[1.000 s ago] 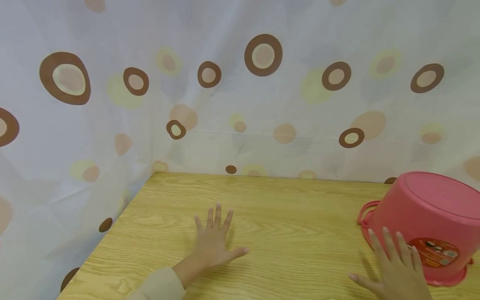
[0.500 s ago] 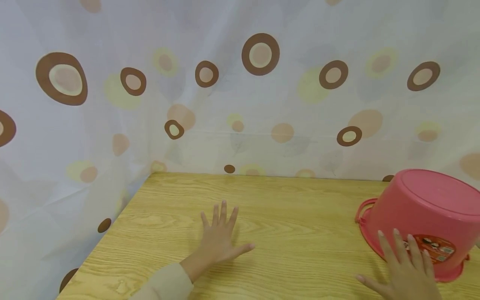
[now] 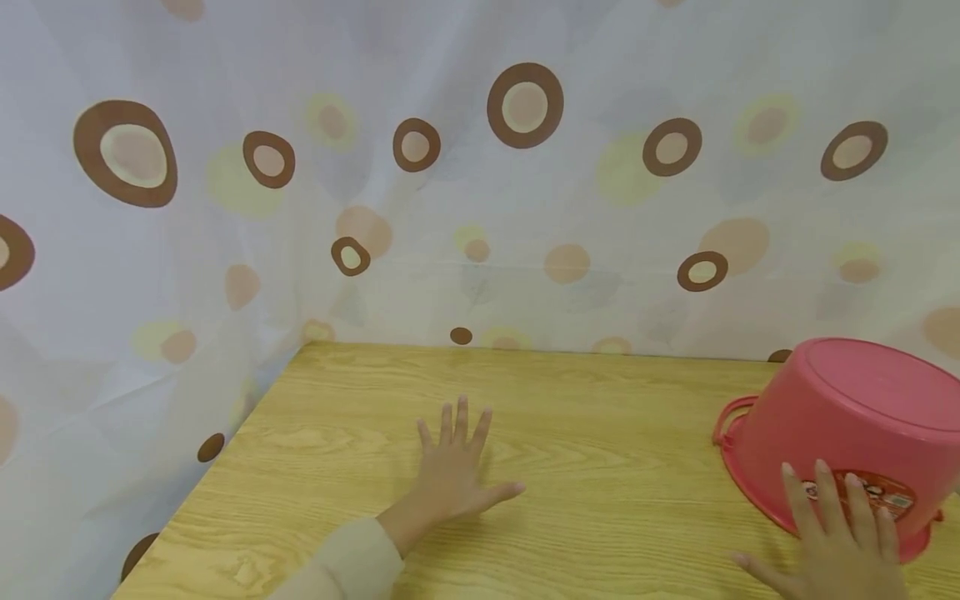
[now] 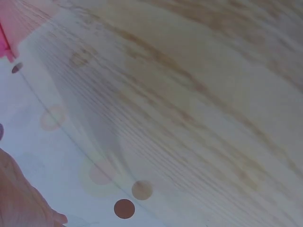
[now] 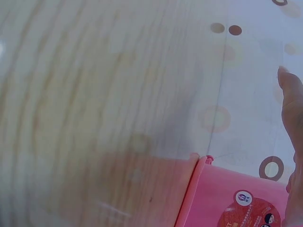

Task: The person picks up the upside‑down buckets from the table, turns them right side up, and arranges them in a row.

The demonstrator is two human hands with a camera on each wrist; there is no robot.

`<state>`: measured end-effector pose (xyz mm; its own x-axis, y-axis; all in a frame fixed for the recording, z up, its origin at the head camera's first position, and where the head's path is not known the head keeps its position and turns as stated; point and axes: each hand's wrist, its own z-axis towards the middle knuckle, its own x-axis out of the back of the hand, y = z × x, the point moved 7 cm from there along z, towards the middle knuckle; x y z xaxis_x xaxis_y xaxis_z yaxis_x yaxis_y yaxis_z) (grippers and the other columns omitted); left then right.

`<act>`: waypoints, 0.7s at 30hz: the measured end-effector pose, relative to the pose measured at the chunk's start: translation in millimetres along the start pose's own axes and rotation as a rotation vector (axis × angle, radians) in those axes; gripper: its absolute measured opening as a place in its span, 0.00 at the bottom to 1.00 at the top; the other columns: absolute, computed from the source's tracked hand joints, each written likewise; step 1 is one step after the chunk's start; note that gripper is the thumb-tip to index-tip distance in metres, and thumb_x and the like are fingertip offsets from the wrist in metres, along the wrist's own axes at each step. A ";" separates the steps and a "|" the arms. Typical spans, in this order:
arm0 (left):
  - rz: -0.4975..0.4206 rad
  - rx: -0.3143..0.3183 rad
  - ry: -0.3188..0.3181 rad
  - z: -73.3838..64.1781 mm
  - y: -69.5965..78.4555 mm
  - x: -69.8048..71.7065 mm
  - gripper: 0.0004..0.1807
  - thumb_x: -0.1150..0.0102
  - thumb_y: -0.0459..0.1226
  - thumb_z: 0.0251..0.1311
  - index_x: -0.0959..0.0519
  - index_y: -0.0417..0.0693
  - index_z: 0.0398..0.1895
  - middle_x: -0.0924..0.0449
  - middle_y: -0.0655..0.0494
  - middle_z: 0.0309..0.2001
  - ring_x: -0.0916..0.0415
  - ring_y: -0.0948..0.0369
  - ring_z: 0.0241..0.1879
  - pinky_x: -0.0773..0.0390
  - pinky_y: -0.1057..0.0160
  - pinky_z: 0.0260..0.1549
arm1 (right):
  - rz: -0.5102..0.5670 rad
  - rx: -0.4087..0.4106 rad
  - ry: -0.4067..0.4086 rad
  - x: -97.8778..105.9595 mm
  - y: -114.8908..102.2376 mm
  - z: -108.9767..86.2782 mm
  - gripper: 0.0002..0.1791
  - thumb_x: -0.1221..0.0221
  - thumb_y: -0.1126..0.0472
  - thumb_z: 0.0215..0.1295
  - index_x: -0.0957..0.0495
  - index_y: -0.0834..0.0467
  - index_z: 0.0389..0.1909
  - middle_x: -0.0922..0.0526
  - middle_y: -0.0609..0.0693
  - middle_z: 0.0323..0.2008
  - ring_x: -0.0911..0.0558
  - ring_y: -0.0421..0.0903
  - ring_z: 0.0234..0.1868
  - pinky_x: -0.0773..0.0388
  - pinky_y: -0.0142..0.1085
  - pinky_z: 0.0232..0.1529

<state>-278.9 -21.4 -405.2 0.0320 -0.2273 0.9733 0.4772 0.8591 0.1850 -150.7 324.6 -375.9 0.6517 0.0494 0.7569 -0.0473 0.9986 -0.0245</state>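
Note:
My left hand (image 3: 453, 479) hovers palm down over the wooden table (image 3: 585, 433), its fingers straight and spread, holding nothing. At the lower right my right hand (image 3: 840, 542) is also spread, with nothing in it. It appears in front of a pink bucket (image 3: 795, 433), which stands upside down on the table with its handle at the left side. A red label is partly covered by the right fingers in the head view. In the right wrist view the bucket (image 5: 213, 194) lies below the right hand (image 5: 294, 113), and whether they touch I cannot tell there.
A pale curtain (image 3: 525, 208) with brown and beige circles hangs behind the table and along its left side. The table's left edge (image 3: 225, 462) runs down beside the curtain.
Both hands have drifted to the right over the table, the left one also slightly farther away. The right hand now covers more of the bucket's label. The bucket has stayed in place.

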 end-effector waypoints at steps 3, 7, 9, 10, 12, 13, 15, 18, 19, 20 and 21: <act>-0.014 0.006 0.011 2.3 3.9 2.0 0.57 0.63 0.74 0.50 0.59 0.47 0.74 0.68 0.34 0.72 0.69 0.35 0.71 0.65 0.24 0.57 | 0.006 -0.001 0.023 5.0 3.1 0.3 0.66 0.68 0.11 0.36 0.62 0.47 0.73 0.66 0.52 0.75 0.68 0.53 0.74 0.74 0.52 0.71; 0.007 0.020 0.019 4.2 6.1 2.6 0.55 0.58 0.71 0.52 0.59 0.47 0.74 0.67 0.34 0.72 0.67 0.35 0.71 0.63 0.24 0.58 | -0.058 -0.098 -0.160 -0.9 11.8 -3.3 0.67 0.60 0.13 0.37 0.75 0.44 0.72 0.78 0.52 0.73 0.78 0.53 0.72 0.83 0.50 0.69; 0.021 0.021 0.014 5.6 6.0 0.5 0.55 0.60 0.72 0.52 0.59 0.47 0.74 0.67 0.33 0.72 0.66 0.35 0.71 0.62 0.24 0.58 | -0.043 -0.042 0.007 2.4 12.4 -0.2 0.63 0.60 0.14 0.39 0.68 0.43 0.73 0.72 0.48 0.74 0.73 0.49 0.74 0.79 0.48 0.71; 0.026 0.018 0.010 6.6 6.1 -0.3 0.56 0.62 0.73 0.51 0.59 0.47 0.74 0.67 0.33 0.72 0.66 0.35 0.71 0.62 0.24 0.58 | -0.035 0.006 0.127 7.4 10.5 1.8 0.60 0.63 0.14 0.41 0.63 0.42 0.73 0.68 0.46 0.75 0.69 0.47 0.75 0.76 0.46 0.72; 0.024 0.014 0.004 8.7 7.2 -1.1 0.56 0.65 0.74 0.50 0.59 0.47 0.74 0.66 0.33 0.72 0.65 0.35 0.70 0.61 0.24 0.57 | -0.018 0.091 0.349 15.3 10.2 -0.4 0.58 0.69 0.13 0.41 0.53 0.42 0.72 0.57 0.42 0.74 0.60 0.43 0.75 0.68 0.44 0.73; 0.021 0.009 0.001 10.2 7.8 -1.7 0.57 0.68 0.75 0.49 0.59 0.47 0.74 0.67 0.33 0.72 0.65 0.34 0.70 0.61 0.24 0.57 | -0.003 0.118 0.429 18.8 10.3 -2.9 0.58 0.72 0.12 0.41 0.48 0.43 0.71 0.52 0.40 0.73 0.56 0.41 0.74 0.64 0.42 0.73; 0.015 0.002 -0.006 13.0 9.8 -2.4 0.58 0.70 0.76 0.48 0.58 0.47 0.73 0.67 0.33 0.72 0.65 0.34 0.70 0.61 0.24 0.57 | 0.007 0.123 0.493 23.9 12.1 -5.7 0.56 0.72 0.13 0.43 0.47 0.42 0.71 0.50 0.39 0.73 0.54 0.40 0.73 0.63 0.41 0.73; 0.025 0.001 -0.016 16.2 13.2 -4.5 0.57 0.67 0.75 0.50 0.58 0.47 0.73 0.67 0.33 0.72 0.65 0.35 0.70 0.62 0.24 0.57 | 0.024 0.114 0.512 27.8 17.8 -8.7 0.55 0.71 0.14 0.45 0.46 0.43 0.70 0.49 0.39 0.72 0.53 0.42 0.73 0.62 0.45 0.73; 0.028 0.001 -0.017 17.0 14.6 -5.2 0.56 0.65 0.74 0.50 0.58 0.47 0.73 0.67 0.34 0.72 0.65 0.35 0.71 0.62 0.24 0.57 | 0.033 0.123 0.540 29.6 19.3 -9.8 0.54 0.71 0.15 0.46 0.45 0.43 0.70 0.48 0.39 0.72 0.52 0.43 0.73 0.62 0.47 0.73; 0.033 0.001 -0.018 17.6 16.1 -5.9 0.55 0.62 0.73 0.52 0.58 0.47 0.73 0.67 0.34 0.72 0.65 0.35 0.71 0.62 0.24 0.57 | 0.040 0.152 0.595 31.2 21.5 -10.8 0.53 0.70 0.15 0.47 0.43 0.43 0.69 0.46 0.39 0.71 0.50 0.43 0.72 0.60 0.48 0.72; 0.035 0.001 -0.021 18.0 17.8 -6.4 0.55 0.60 0.72 0.52 0.58 0.47 0.73 0.67 0.34 0.72 0.65 0.35 0.71 0.62 0.24 0.57 | 0.048 0.174 0.631 32.1 24.3 -11.1 0.52 0.69 0.16 0.47 0.43 0.43 0.69 0.45 0.38 0.71 0.49 0.42 0.72 0.59 0.50 0.72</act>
<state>-286.4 3.6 -405.7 0.0296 -0.1877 0.9818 0.4756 0.8665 0.1513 -122.5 350.6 -359.5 0.9623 0.1491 0.2275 -0.1749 0.9797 0.0977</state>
